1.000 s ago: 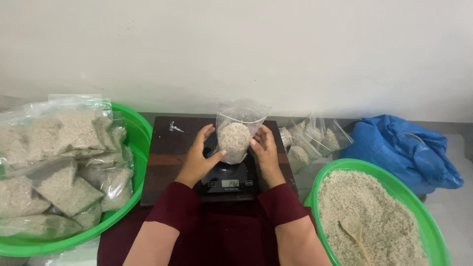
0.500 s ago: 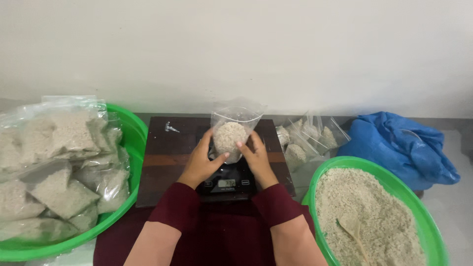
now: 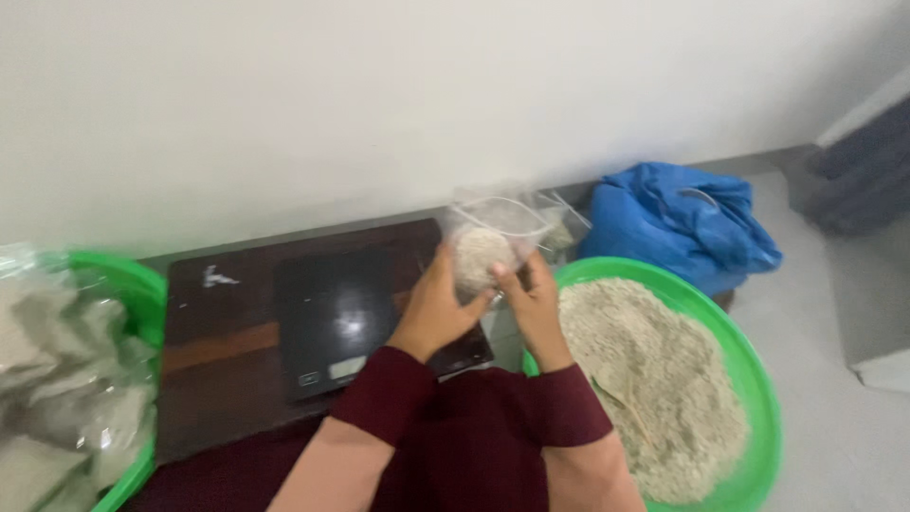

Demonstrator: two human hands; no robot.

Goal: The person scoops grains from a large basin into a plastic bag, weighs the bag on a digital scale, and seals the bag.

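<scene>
Both hands grip a small clear plastic bag (image 3: 482, 248) partly filled with pale grain, lifted off the scale and held to its right. My left hand (image 3: 438, 308) cups the bag's left side, and my right hand (image 3: 531, 299) holds its right side. The black digital kitchen scale (image 3: 341, 318) sits bare on a dark wooden board (image 3: 223, 332), just left of the hands. A green basin (image 3: 749, 379) heaped with the same pale grain lies directly to the right of the bag.
At the far left, another green basin (image 3: 123, 275) holds several filled clear bags (image 3: 66, 398). A crumpled blue plastic bag (image 3: 678, 223) lies behind the right basin. More clear bags (image 3: 559, 223) sit behind the held one. A white wall runs along the back.
The bag has been lifted off the scale and carried right, toward the grain basin. The camera view has swung right as well.
</scene>
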